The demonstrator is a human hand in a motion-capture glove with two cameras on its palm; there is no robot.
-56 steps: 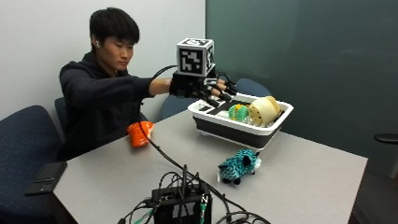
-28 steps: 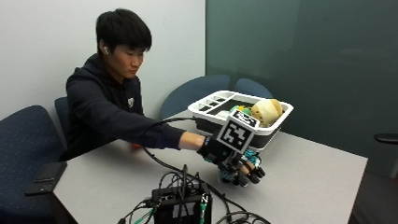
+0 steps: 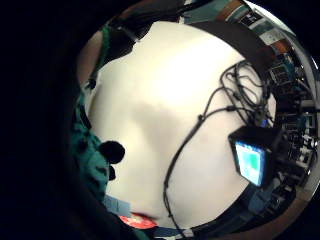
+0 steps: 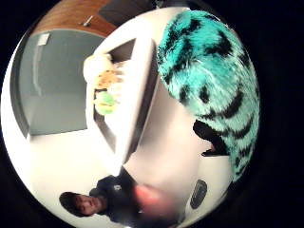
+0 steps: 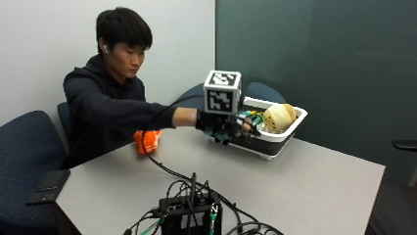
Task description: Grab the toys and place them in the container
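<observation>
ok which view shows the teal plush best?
Thumb side palm view: the teal plush fills much of it, stripes plain. Little finger side shows only an edge. Outside view: mostly hidden in the gloved right hand.

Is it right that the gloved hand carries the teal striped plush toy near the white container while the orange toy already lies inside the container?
Not quite. The orange toy lies on the table in front of the person, outside the white container, as the outside view shows. The rest holds: the gloved right hand carries the teal striped plush toy near the container.
</observation>
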